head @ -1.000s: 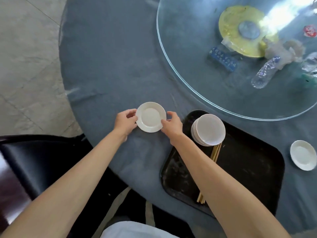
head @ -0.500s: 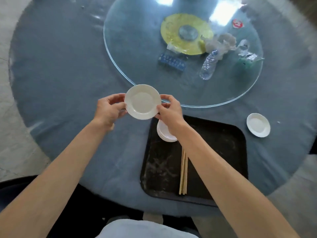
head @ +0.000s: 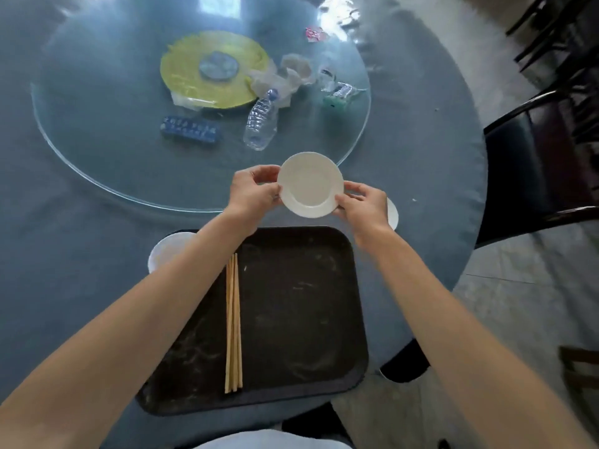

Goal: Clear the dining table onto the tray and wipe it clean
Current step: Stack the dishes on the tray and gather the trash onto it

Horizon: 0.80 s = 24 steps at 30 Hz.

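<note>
- Head view: a small white saucer (head: 310, 184) is held up over the far edge of the black tray (head: 301, 306), pinched at its left rim by the left hand (head: 251, 194) and at its right rim by the right hand (head: 364, 207), fingers curled on the rim on both sides.
- Writing-wise, nothing can really be read: white marks are seen on the blue packet (head: 191, 130) on the glass turntable (head: 107, 163), but they're too blurred to make out. Same for the red-and-white wrapper (head: 313, 34).
- A pair of wooden chopsticks (head: 233, 322) is laid lengthwise in the tray's left half.
- A stack of white dishes (head: 168, 251) at the tray's far left corner is partly covered by the left forearm; another white saucer (head: 393, 213) is mostly hidden behind the right hand.
- Also on the turntable: a yellow plate (head: 210, 71), a crushed clear plastic bottle (head: 261, 123) and crumpled tissue (head: 288, 76).
- A dark chair (head: 534, 163) is parked at the right of the grey-blue tablecloth (head: 64, 254).
</note>
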### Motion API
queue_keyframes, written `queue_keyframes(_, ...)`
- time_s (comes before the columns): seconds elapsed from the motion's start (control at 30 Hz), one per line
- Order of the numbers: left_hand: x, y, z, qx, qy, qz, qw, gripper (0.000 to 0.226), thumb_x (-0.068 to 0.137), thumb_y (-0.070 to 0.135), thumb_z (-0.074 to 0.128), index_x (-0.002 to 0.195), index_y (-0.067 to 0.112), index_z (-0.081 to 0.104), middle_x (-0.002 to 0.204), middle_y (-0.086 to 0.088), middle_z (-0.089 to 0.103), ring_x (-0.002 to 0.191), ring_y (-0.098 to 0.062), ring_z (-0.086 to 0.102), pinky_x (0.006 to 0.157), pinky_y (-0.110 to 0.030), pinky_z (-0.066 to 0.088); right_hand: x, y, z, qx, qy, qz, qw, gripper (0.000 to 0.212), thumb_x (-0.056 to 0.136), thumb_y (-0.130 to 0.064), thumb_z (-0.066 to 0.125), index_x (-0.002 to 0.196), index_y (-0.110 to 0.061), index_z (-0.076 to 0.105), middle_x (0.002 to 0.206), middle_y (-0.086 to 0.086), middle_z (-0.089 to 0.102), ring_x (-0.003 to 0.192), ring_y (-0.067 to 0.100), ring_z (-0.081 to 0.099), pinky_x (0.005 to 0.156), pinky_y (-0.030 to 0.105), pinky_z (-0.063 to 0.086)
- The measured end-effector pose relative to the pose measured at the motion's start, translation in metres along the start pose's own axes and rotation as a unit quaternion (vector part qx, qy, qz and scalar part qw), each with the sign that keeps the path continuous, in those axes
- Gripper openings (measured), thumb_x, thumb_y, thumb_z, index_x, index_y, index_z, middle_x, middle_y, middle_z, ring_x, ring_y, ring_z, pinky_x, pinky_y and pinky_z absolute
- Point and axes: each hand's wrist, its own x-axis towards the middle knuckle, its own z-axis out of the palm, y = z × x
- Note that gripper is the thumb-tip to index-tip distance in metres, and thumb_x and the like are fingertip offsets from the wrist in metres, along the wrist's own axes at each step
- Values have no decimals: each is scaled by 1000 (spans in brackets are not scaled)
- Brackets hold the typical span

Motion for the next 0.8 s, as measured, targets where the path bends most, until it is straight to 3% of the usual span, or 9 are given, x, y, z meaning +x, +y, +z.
queue_keyframes(0.13,20,-23,96,25,-4,-27,999,31,82,-6,68,100,18,74,104,-4,72,104,-28,71,86,-41,62,52,34,-70,43,47,43,997,24,90,5,68,104,-14,72,105,11,75,94,20,75,75,30,64)
queue_keyframes(0.27,35,-51,168,54,-20,-64,996,29,66,8,71,80,33,73,96,5,75,97,-23,73,89,-42,61,95,75,-120,3,96,67,993,30,85,1,70,108,-15,79,95,2,78,91,19,76,84,42,65)
queue_keyframes(0.37,52,-79,196,89,-14,-86,992,27,66,13,72,76,38,73,95,9,76,99,-18,73,92,-42,60,116,99,-141,-37,101,65,992,35,83,0,65,80,-32,79,87,4,79,79,11,69,81,41,65)
queue_keyframes(0.43,58,-93,206,107,-9,-96,990,29,65,14,74,73,42,74,93,11,77,98,-18,73,93,-42,59,126,112,-147,-52,92,58,993,40,83,-1,64,71,-36,78,86,7,77,81,12,70,83,43,65)
queue_keyframes(0.5,61,-102,213,118,-9,-94,989,36,70,9,75,69,45,74,90,12,76,97,-20,74,93,-44,59,137,123,-150,-58,87,55,993,38,84,-3,64,77,-38,76,87,1,76,91,24,77,85,52,63)
queue_keyframes(0.6,66,-107,221,123,-1,-93,988,34,69,12,72,73,46,77,89,16,76,98,-21,74,93,-44,59,147,130,-150,-61,83,50,993,42,89,-6,67,89,-48,69,66,-27,70,99,32,73,87,52,62)
queue_keyframes(0.67,68,-107,226,134,4,-89,987,32,68,16,69,88,38,80,93,14,77,95,-22,74,94,-44,58,155,133,-151,-60,85,41,994,39,90,-9,69,92,-47,69,64,-34,65,93,28,74,88,50,62)
queue_keyframes(0.8,69,-110,230,154,15,-83,984,36,70,13,64,88,41,79,93,11,78,81,-19,74,90,-42,61,165,139,-154,-39,88,59,994,22,89,-12,73,107,-24,79,76,-37,67,95,8,74,90,44,62)
